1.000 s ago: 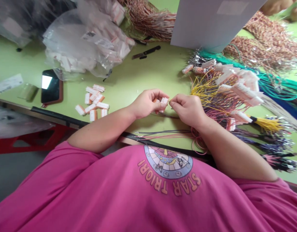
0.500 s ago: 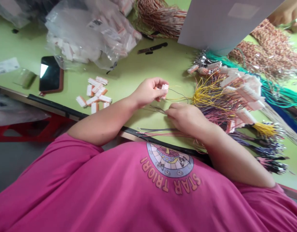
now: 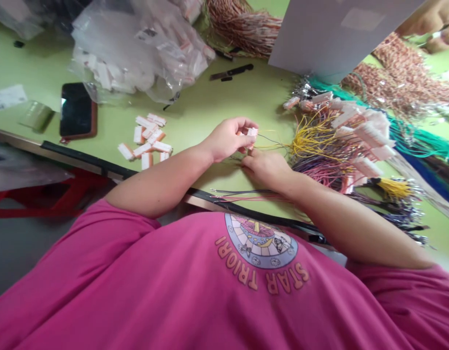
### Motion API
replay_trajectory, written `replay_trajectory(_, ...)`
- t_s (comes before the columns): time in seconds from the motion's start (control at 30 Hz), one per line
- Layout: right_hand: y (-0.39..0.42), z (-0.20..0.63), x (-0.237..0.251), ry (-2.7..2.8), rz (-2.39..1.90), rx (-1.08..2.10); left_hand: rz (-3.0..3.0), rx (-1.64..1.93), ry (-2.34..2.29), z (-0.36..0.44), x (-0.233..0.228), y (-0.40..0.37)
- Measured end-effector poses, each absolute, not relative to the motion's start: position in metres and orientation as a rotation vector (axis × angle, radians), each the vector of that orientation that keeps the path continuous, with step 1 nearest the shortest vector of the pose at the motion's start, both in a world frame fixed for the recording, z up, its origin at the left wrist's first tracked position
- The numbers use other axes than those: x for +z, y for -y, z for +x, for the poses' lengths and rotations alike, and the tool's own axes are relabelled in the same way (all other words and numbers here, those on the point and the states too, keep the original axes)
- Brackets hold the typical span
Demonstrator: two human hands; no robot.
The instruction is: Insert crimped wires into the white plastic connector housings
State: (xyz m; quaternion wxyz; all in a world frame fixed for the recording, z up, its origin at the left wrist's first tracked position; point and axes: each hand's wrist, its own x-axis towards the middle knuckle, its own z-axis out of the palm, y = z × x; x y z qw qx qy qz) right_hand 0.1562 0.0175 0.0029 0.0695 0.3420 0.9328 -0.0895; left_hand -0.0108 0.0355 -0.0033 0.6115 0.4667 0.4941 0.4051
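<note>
- Left hand (image 3: 224,141): pinches white connector housing (image 3: 250,133) above green table (image 3: 209,107); yellow wire already seated.
- Right hand (image 3: 264,167): closed on loose wires (image 3: 242,194); exact grip unclear.
- Step, judged: selecting wire; insertion needs terminal aligned with an empty cavity.

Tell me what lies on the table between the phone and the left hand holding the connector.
In the head view, a small cluster of loose white connectors lies between the phone and the left hand.
</note>
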Motion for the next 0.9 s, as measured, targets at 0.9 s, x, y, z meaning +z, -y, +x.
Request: replay_trajectory(0.9,0.007,0.198,0.016,-2.959,1.731,-0.593,0.881,0.777,-0.806,-0.001,-0.004,-0.015)
